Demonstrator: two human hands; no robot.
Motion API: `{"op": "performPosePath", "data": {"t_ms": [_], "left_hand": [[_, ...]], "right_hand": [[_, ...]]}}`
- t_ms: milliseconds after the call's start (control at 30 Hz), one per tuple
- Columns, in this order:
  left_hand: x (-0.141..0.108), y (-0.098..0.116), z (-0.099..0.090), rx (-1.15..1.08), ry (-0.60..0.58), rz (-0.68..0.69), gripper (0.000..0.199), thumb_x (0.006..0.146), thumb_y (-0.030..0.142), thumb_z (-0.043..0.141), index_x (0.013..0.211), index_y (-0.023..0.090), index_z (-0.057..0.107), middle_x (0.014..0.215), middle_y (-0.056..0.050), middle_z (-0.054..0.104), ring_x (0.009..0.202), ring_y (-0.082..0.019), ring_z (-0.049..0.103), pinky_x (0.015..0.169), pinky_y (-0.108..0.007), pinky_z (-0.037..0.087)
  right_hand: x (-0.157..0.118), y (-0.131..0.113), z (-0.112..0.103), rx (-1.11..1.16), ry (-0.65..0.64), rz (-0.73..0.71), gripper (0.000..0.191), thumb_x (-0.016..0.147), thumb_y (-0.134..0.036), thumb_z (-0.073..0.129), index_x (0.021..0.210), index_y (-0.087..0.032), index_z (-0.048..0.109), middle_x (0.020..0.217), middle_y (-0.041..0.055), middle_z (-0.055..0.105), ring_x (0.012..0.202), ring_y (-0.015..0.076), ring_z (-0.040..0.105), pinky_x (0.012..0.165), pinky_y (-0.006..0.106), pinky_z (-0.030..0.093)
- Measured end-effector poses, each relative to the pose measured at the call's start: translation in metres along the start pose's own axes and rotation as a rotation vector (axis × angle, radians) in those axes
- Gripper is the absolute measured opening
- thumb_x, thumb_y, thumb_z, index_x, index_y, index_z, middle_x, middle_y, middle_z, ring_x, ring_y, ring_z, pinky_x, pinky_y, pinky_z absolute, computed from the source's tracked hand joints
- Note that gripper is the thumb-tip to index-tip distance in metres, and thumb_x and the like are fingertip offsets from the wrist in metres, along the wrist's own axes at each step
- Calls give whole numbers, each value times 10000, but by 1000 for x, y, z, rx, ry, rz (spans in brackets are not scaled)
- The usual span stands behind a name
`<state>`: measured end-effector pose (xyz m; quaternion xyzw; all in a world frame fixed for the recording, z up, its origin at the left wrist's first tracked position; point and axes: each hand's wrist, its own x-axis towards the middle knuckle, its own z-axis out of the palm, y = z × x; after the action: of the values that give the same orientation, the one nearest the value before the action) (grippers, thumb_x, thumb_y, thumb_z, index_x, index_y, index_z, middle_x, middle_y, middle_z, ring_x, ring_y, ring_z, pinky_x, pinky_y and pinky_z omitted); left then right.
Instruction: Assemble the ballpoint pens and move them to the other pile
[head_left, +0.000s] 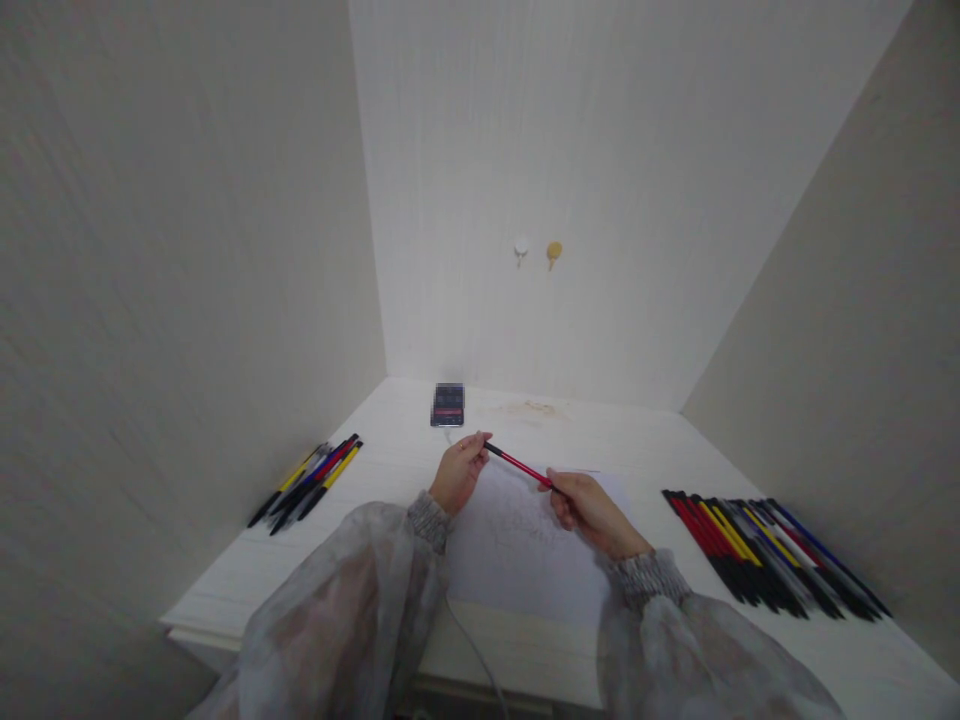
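Note:
A red pen (519, 464) with black ends is held slanting in the air between both hands, above a sheet of paper (525, 560) with faint marks on it. My left hand (461, 470) pinches its upper left end with closed fingers. At its lower right end, my right hand (589, 508) has its fingers wrapped round the black part. The paper lies on the white table, partly under my hands and sleeves.
Several pens (315, 480) lie in a loose pile at the left. A long row of pens (772, 550) lies at the right. A phone (448, 405) stands near the back wall, and a cable (471, 640) runs to the front edge. Two hooks (553, 250) are on the wall.

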<state>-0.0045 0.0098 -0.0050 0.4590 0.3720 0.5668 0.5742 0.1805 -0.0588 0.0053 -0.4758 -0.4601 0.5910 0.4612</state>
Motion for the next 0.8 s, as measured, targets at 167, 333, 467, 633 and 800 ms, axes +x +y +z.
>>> {"op": "performPosePath", "data": {"t_ms": [167,333,467,633,800], "left_hand": [[-1,-2,2,-48,14,-40,143,753,262,495,770,150,582,894,-62,615,762,-121,585,814,-306,464],[-1,-4,3,-155,69,-93,111,734,249,532,711,154,584,865,-49,631,763,-121,589,826,-295,455],[0,-5,4,-279,112,-130,89,716,218,558,675,149,595,794,-30,634,712,-99,585,801,-251,452],[-2,-6,6,-400,65,-132,55,691,162,582,663,131,617,744,-31,633,651,-84,575,766,-223,445],[-4,-7,7,-380,13,-143,32,664,144,607,673,131,635,762,-26,636,607,-70,558,750,-225,449]], "right_hand": [[2,-1,2,4,140,-121,288,609,-394,633,545,-136,521,458,-30,508,368,48,404,376,187,307],[6,3,5,-10,279,-195,229,557,-332,680,619,-144,565,508,-14,562,426,82,475,448,219,390],[6,4,7,28,334,-282,249,517,-284,719,659,-146,569,532,-16,581,497,96,528,532,224,434],[1,-1,7,178,139,-9,361,691,-487,525,742,-132,565,516,32,598,394,118,524,380,230,402],[3,0,5,187,173,-65,253,583,-335,676,558,-119,546,469,5,575,359,54,469,356,161,364]]}}
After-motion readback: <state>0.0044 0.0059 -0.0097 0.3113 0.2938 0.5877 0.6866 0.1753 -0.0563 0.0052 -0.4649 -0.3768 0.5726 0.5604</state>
